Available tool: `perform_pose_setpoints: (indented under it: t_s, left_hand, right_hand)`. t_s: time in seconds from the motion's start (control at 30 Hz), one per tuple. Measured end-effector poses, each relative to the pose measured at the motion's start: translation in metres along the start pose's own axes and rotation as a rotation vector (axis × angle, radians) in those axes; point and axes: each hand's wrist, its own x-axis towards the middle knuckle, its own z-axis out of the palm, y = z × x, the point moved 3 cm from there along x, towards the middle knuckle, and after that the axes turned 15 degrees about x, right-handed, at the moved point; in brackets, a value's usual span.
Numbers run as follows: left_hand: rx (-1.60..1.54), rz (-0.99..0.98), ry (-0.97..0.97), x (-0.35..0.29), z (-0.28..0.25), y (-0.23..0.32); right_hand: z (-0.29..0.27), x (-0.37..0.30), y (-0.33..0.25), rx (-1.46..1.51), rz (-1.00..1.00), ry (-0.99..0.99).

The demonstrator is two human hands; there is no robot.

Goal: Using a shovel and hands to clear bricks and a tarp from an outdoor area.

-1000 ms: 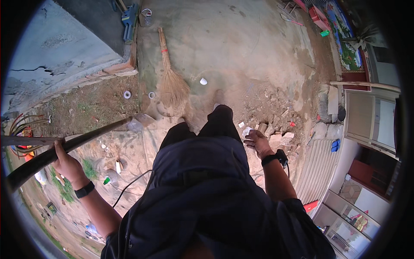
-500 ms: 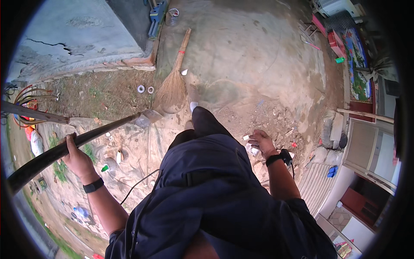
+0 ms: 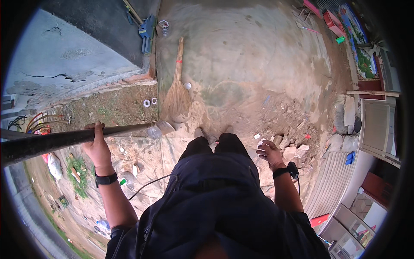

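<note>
My left hand (image 3: 97, 149) is wrapped round the long dark handle of a shovel (image 3: 116, 130). The handle runs from the left rim toward the middle, and the greyish blade (image 3: 164, 127) rests low by the concrete edge, left of my feet. My right hand (image 3: 271, 154) hangs beside my right thigh with its fingers loosely bent and apart. It appears to hold nothing; small whitish pieces (image 3: 257, 136) show just past its fingertips, seemingly on the ground. Beyond the blade, a straw broom (image 3: 177, 96) with a red band lies on the ground.
Broken bricks and rubble (image 3: 290, 144) lie right of my feet. A cracked wall (image 3: 73, 56) stands at far left, with two tape-like rings (image 3: 147, 103) on the soil below it. Against its corner is a blue tool (image 3: 147, 34). A dark cord (image 3: 146, 186) hangs by my left side.
My view has shifted, and both feet now show side by side. The shovel handle lies more level, with my left hand still round it. My right hand remains beside my thigh.
</note>
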Motion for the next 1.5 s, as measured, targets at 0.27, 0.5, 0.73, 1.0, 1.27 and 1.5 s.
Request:
perform_pose_setpoints:
  t_s: [0.27, 0.5, 0.73, 1.0, 1.27, 1.5]
  left_hand:
    - [0.014, 0.313, -0.365, -0.019, 0.110, 0.126]
    - [-0.282, 0.536, -0.931, -0.078, 0.210, 0.259]
    - [-0.344, 0.616, -1.139, -0.172, 0.308, 0.347]
    - [-0.233, 0.742, -0.911, -0.257, 0.417, 0.406]
    - [-0.173, 1.034, -1.002, -0.310, 0.532, 0.453]
    - [-0.239, 1.464, -1.113, -0.335, 0.587, 0.475]
  right_hand:
    - [-0.103, -0.033, 0.059, 0.194, 0.077, 0.232]
    - [-0.154, -0.035, 0.096, 0.409, 0.074, 0.261]
    - [-0.201, -0.051, 0.126, 0.605, 0.045, 0.326]
    - [-0.242, -0.058, 0.053, 0.644, -0.219, 0.392]
    - [-0.152, -0.112, -0.298, 0.346, -1.265, 0.094]
    - [-0.127, -0.124, -0.447, 0.582, -1.574, 0.685]
